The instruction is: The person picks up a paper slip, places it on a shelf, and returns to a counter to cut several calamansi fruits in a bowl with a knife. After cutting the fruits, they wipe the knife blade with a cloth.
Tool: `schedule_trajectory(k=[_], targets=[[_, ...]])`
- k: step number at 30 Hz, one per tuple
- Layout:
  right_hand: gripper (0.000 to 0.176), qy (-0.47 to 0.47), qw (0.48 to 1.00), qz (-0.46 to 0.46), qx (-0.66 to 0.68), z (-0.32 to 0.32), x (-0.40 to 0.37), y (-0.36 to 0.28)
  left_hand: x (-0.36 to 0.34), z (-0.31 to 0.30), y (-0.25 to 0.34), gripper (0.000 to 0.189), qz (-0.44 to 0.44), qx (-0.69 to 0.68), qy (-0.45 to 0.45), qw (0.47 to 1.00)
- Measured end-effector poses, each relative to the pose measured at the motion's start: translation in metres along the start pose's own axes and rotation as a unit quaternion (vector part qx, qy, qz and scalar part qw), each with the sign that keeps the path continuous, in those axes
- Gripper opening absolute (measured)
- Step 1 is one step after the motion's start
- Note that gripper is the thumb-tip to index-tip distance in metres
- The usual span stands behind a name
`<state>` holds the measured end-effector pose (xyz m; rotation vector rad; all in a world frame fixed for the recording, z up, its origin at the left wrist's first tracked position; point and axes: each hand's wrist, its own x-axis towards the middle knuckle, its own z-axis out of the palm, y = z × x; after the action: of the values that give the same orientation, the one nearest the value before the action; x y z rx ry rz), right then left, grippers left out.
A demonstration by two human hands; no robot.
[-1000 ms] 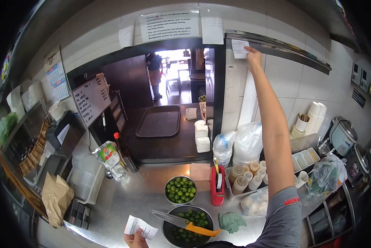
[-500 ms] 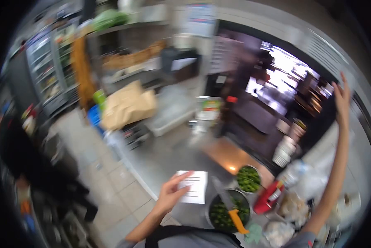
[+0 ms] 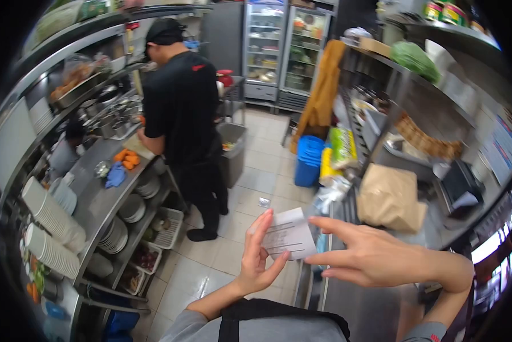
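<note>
A small white paper slip (image 3: 290, 233) with printed lines is raised in front of me, tilted. My left hand (image 3: 261, 253) holds it by its left side, thumb on the front near the lower edge and the fingers around the left edge. On the right of the slip is my right hand (image 3: 361, 253), its fingers stretched toward the paper and spread apart. Its fingertips are close to the slip's right edge; whether they touch it is unclear.
A person in black (image 3: 182, 114) stands at the left steel counter (image 3: 90, 199) with carrots (image 3: 127, 158). Stacked bowls (image 3: 53, 251) are at the left. A paper bag (image 3: 390, 196) sits on the right counter, near a blue bin (image 3: 309, 161). Glass-door fridges (image 3: 264, 51) stand behind.
The view has swung left toward the aisle and the other person. My right hand has come down from the upper right to beside the slip, which my left hand still holds.
</note>
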<state>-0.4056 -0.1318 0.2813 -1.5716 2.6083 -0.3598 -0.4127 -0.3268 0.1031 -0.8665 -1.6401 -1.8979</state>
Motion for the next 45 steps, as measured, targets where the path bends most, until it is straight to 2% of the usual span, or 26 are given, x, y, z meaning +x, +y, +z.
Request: schedule_trajectory(k=[1, 2, 4, 7, 9, 11, 13, 14, 15, 16, 19, 21, 24, 26, 27, 29, 30, 31, 32, 33, 35, 36, 39, 42, 44, 45], targets=[[0.036, 0.011, 0.999, -0.030, 0.027, 0.002, 0.025, 0.013, 0.006, -0.011, -0.003, 0.081, 0.026, 0.013, 0.025, 0.999], [0.036, 0.022, 0.997, -0.056, 0.055, 0.003, 0.049, 0.025, 0.015, -0.024, -0.002, 0.087, 0.060, 0.133, 0.010, 0.989], [0.031, 0.045, 0.989, -0.103, 0.100, 0.003, 0.090, 0.052, 0.030, -0.035, -0.011, 0.088, 0.040, 0.099, 0.032, 0.994], [0.022, 0.134, 0.983, -0.115, 0.041, -0.006, 0.139, 0.117, 0.049, -0.048, -0.043, 0.090, -0.021, 0.069, 0.007, 0.997], [0.014, 0.283, 0.929, -0.145, -0.188, -0.029, 0.170, 0.181, 0.070, -0.054, -0.063, 0.090, -0.069, 0.086, -0.053, 0.992], [0.011, 0.369, 0.840, -0.156, -0.365, -0.065, 0.191, 0.236, 0.088, -0.055, -0.092, 0.073, -0.133, 0.057, -0.075, 0.987], [0.031, 0.342, 0.841, -0.015, -0.418, -0.089, 0.198, 0.290, 0.110, -0.062, -0.128, 0.062, -0.178, 0.061, -0.139, 0.972], [0.035, 0.350, 0.825, 0.004, -0.444, -0.098, 0.199, 0.316, 0.127, -0.060, -0.138, 0.049, -0.210, 0.066, -0.145, 0.965], [0.038, 0.357, 0.809, 0.022, -0.466, -0.107, 0.200, 0.341, 0.141, -0.060, -0.152, 0.049, -0.217, 0.080, -0.184, 0.955], [0.045, 0.356, 0.802, 0.031, -0.478, -0.114, 0.202, 0.369, 0.159, -0.061, -0.166, 0.049, -0.221, 0.096, -0.224, 0.944], [0.032, 0.394, 0.778, 0.043, -0.487, -0.137, 0.222, 0.440, 0.215, -0.061, -0.201, 0.048, -0.185, 0.156, -0.334, 0.911], [0.039, 0.426, 0.809, 0.035, -0.403, -0.152, 0.246, 0.483, 0.245, -0.067, -0.226, 0.050, -0.135, 0.204, -0.403, 0.882], [0.045, 0.447, 0.837, 0.050, -0.311, -0.159, 0.294, 0.547, 0.285, -0.085, -0.255, 0.052, -0.165, 0.276, -0.397, 0.860], [0.042, 0.407, 0.879, 0.038, -0.246, -0.155, 0.333, 0.576, 0.307, -0.098, -0.272, 0.052, -0.184, 0.317, -0.345, 0.864], [0.041, 0.382, 0.898, 0.029, -0.216, -0.149, 0.352, 0.581, 0.313, -0.112, -0.291, 0.062, -0.198, 0.300, -0.289, 0.887], [0.035, 0.222, 0.949, -0.153, -0.166, -0.131, 0.389, 0.598, 0.331, -0.129, -0.325, 0.073, -0.265, 0.213, -0.046, 0.939], [0.029, 0.073, 0.989, -0.116, -0.055, -0.125, 0.394, 0.571, 0.343, -0.139, -0.344, 0.084, -0.241, 0.246, 0.009, 0.939], [0.023, 0.015, 0.971, -0.234, -0.046, -0.106, 0.409, 0.571, 0.354, -0.150, -0.361, 0.095, -0.217, 0.278, 0.063, 0.934], [0.026, -0.074, 0.965, -0.246, -0.052, -0.097, 0.419, 0.561, 0.368, -0.164, -0.377, 0.097, -0.197, 0.255, 0.067, 0.944], [0.028, -0.161, 0.951, -0.257, -0.055, -0.093, 0.429, 0.554, 0.382, -0.168, -0.389, 0.083, -0.158, 0.168, 0.110, 0.967], [0.028, -0.234, 0.931, -0.272, -0.065, -0.082, 0.463, 0.566, 0.398, -0.195, -0.410, 0.055, -0.236, 0.120, 0.103, 0.959], [0.025, -0.181, 0.938, -0.290, -0.053, -0.080, 0.479, 0.579, 0.409, -0.207, -0.420, 0.046, -0.223, 0.130, 0.121, 0.958], [0.019, -0.195, 0.938, -0.287, -0.010, -0.103, 0.541, 0.620, 0.444, -0.243, -0.460, 0.021, -0.178, 0.126, 0.194, 0.957], [0.018, -0.128, 0.936, -0.329, 0.022, -0.118, 0.602, 0.671, 0.487, -0.272, -0.495, 0.027, -0.123, 0.114, 0.264, 0.950], [0.021, -0.073, 0.928, -0.363, 0.035, -0.123, 0.645, 0.707, 0.515, -0.278, -0.509, 0.039, -0.100, 0.093, 0.280, 0.950], [0.022, -0.043, 0.926, -0.374, 0.032, -0.127, 0.671, 0.724, 0.527, -0.279, -0.516, 0.055, -0.101, 0.100, 0.295, 0.945]])
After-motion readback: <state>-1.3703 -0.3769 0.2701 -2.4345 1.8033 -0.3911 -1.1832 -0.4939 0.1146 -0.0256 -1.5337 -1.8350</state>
